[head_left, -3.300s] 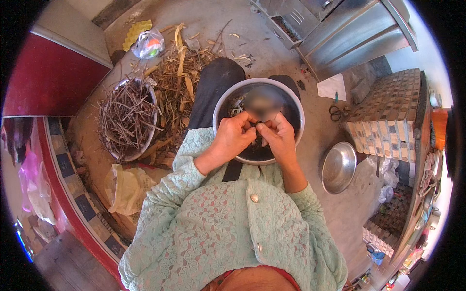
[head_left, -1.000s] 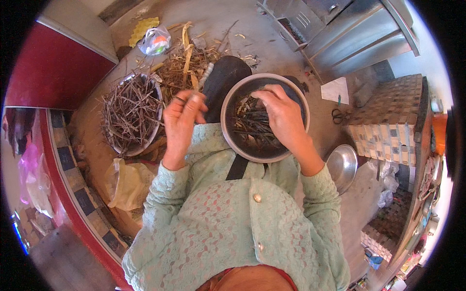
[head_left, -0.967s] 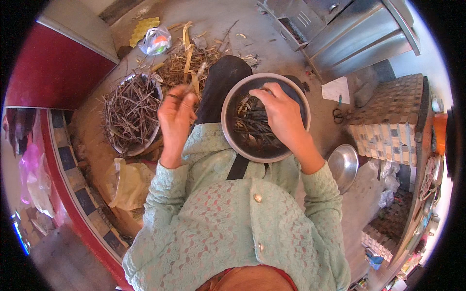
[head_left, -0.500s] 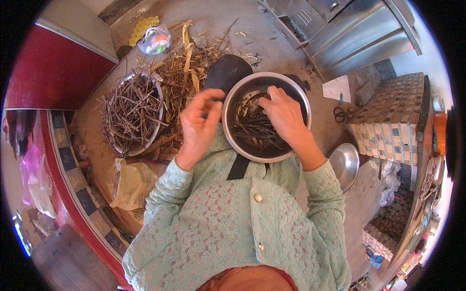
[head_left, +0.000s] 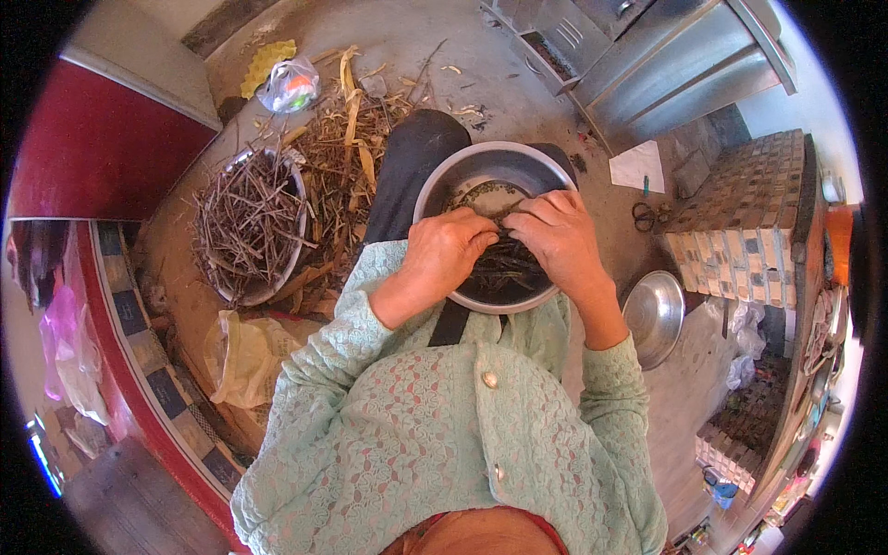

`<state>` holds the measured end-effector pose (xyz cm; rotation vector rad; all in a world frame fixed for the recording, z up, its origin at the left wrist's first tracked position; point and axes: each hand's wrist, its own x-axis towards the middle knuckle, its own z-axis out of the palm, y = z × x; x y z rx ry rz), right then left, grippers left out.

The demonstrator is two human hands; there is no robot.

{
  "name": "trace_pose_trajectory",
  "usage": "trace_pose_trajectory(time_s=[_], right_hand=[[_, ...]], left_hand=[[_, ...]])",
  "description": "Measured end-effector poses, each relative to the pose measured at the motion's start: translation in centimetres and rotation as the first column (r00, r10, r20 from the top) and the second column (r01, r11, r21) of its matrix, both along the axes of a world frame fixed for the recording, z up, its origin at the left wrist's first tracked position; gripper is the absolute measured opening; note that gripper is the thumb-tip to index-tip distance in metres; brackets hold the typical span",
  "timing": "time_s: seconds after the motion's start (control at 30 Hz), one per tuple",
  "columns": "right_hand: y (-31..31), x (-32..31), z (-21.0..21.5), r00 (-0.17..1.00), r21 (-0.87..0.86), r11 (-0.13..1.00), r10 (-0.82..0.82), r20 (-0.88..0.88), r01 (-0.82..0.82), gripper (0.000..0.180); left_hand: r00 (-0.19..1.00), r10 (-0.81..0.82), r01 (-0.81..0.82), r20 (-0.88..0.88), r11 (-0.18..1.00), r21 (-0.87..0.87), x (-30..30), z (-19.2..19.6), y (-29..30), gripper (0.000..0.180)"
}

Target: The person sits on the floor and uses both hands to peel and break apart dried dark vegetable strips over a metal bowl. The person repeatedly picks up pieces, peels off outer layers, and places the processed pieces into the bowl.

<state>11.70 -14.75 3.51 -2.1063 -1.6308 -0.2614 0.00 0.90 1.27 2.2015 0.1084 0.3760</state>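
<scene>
A round steel bowl (head_left: 499,167) rests on my lap. Dark, thin dried bean pods (head_left: 504,270) lie in its near part, and small greenish seeds (head_left: 481,196) are scattered over its far part. Above the bowl my left hand (head_left: 446,252) and my right hand (head_left: 558,238) meet, fingertips pinched close together. They seem to grip a dark pod between them; the fingers cover most of it.
On the left stands a basin (head_left: 301,185) heaped with dry sticks (head_left: 250,222), beside loose stalks and husks (head_left: 342,153). A shallow metal pan (head_left: 655,319) is at my right, near scissors (head_left: 644,217), a paper sheet (head_left: 636,168) and a brick-patterned block (head_left: 735,222).
My left hand has come from beside the bowl's left rim to over the bowl. My right hand has lifted off the pods slightly, and both hands now meet at the fingertips.
</scene>
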Motion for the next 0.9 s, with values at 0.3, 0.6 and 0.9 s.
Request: trace_pose_trajectory(time_s=[0.3,0.6,0.9], right_hand=[[-0.1,-1.1,-0.3,0.578,0.155,0.961,-0.007,-0.816,0.231,0.024],[0.2,-2.2,-2.0,0.030,0.201,0.904,0.205,-0.978,0.376,0.017],[0.5,-2.7,-2.6,0.219,0.127,0.940,0.057,-0.974,0.318,0.021]], left_hand=[[0.993,-0.119,0.107,-0.020,0.945,-0.309,0.1,0.1,0.1,0.012],[0.993,-0.111,0.119,0.044,0.891,-0.438,0.1,-0.5,-0.7,0.011],[0.983,-0.177,0.121,-0.040,0.806,-0.579,0.1,-0.2,-0.7,0.010]])
